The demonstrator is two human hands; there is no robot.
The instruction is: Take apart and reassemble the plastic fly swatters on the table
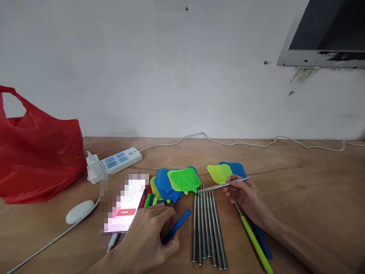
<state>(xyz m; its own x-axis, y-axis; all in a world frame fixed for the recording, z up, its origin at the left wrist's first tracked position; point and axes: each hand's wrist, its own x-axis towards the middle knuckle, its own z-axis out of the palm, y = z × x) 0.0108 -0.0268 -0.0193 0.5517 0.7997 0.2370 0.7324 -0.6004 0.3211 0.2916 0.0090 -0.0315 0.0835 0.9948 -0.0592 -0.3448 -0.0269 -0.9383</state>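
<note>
My left hand (pixel 151 232) is closed around a blue plastic handle (pixel 181 221), its free end pointing up and right. Pinched in my right hand (pixel 245 194) is a thin metal tube (pixel 212 187), held nearly level. Between my hands lie several metal tubes (pixel 205 228) side by side. Past them is a pile of mesh fly swatter heads (pixel 184 179) in green, blue and yellow. Coloured handles (pixel 148 200) lie beyond my left hand, partly hidden by it. Below my right hand are a fly swatter with a yellow-green handle (pixel 256 243) and another with a blue handle (pixel 264 239).
A lit phone (pixel 128 209) lies left of the handles, partly blurred. Behind it is a white power strip (pixel 121 160) with a plug, its cord along the wall. A red plastic bag (pixel 42 152) and a white mouse-shaped object (pixel 80 212) are at the left of the wooden table (pixel 313 182).
</note>
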